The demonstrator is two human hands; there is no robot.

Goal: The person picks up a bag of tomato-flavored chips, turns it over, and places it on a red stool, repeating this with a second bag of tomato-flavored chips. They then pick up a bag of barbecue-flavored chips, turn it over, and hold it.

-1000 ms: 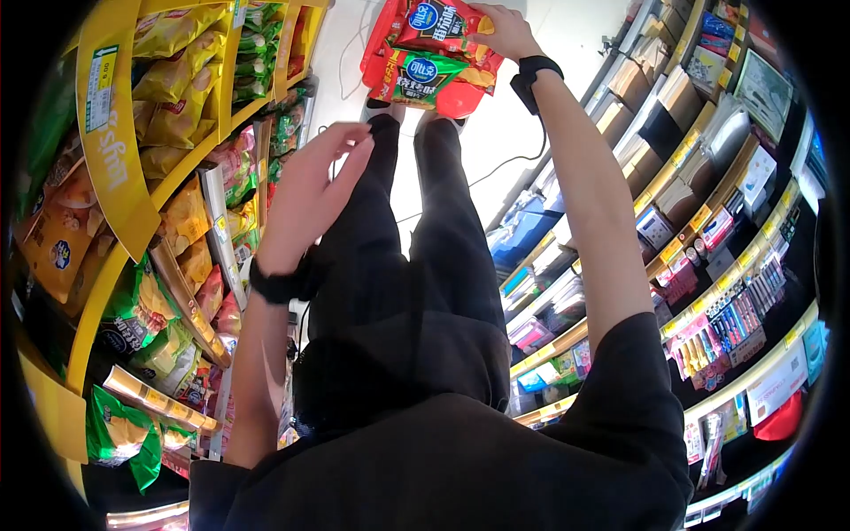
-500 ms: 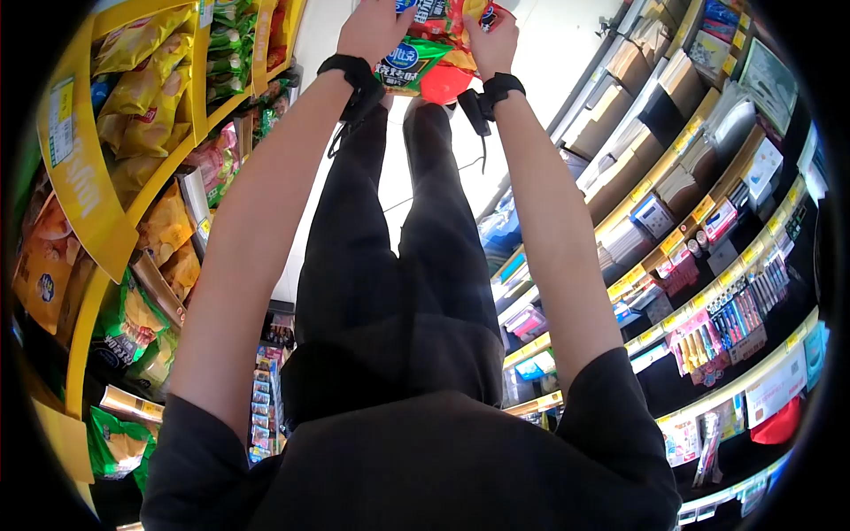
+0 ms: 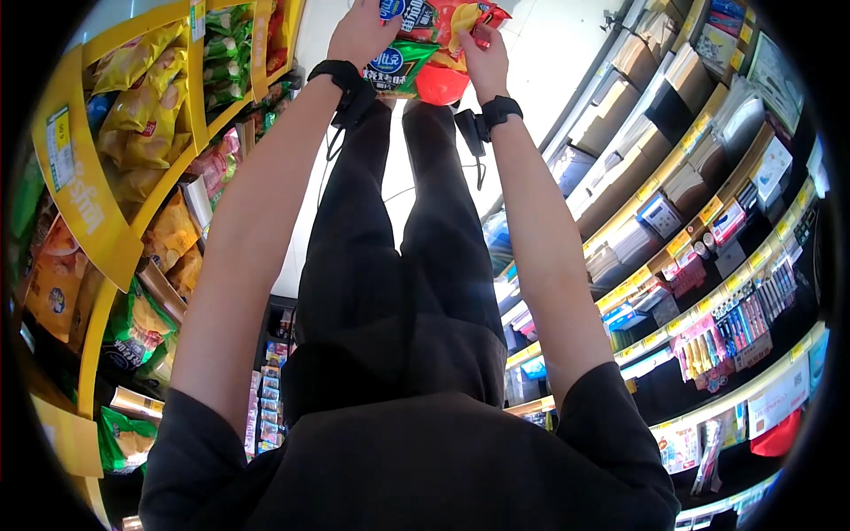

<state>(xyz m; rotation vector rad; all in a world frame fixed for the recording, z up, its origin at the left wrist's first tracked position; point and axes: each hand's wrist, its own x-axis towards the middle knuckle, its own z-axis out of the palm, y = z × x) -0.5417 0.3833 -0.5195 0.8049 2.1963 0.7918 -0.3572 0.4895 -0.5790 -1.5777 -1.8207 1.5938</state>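
At the top of the head view, my left hand (image 3: 365, 34) grips the left side of a red snack bag (image 3: 443, 25). My right hand (image 3: 485, 62) has its fingers closed on the right part of that same bag. Below the red bag hangs a green snack bag (image 3: 398, 69) with a blue oval logo, close to my left hand. Beside it is a plain red round shape (image 3: 441, 86) that I cannot name. Black bands with cables are on both wrists.
Yellow-edged shelves (image 3: 142, 221) with snack bags (image 3: 146, 133) rise on the left. Right of me, long shelves (image 3: 655, 327) hold notebooks, pens (image 3: 744, 323) and small packs. The white floor (image 3: 540, 44) lies beyond my black-trousered legs (image 3: 398, 230).
Both hands and the bags have shifted slightly left in view. The red bag shows a little more, and the shelves have shifted slightly with the camera.
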